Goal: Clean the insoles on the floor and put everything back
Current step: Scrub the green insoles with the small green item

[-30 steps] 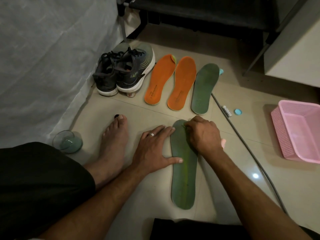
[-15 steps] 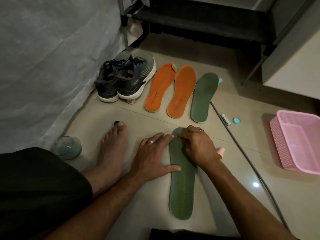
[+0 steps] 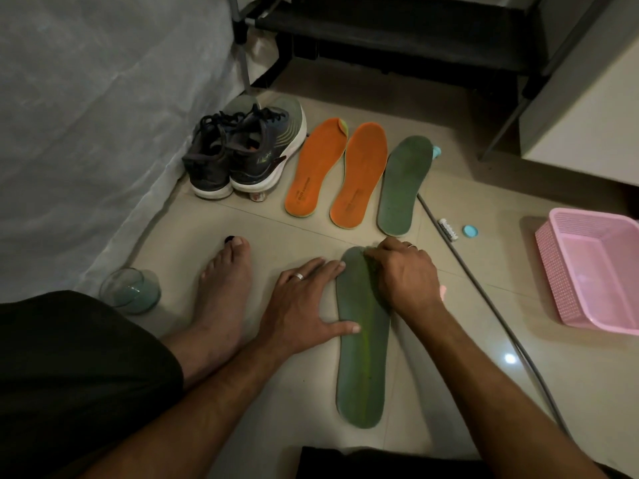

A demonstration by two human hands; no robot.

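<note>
The left hand (image 3: 304, 299) is lying flat and open on the floor (image 3: 466, 392), its thumb pressing the near green insole (image 3: 363, 368) at centre frame. The right hand (image 3: 404, 274) is bearing down on the insole's toe end, fingers curled — whatever they're gripping is hidden. Three more insoles (image 3: 359, 174) are lying at 12 o'clock, beside the sneakers (image 3: 242, 150).

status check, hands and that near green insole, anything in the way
Left hand flat, thumb pinning near green insole. Right hand closed over its toe end, contents hidden. Nothing blocking.
</note>
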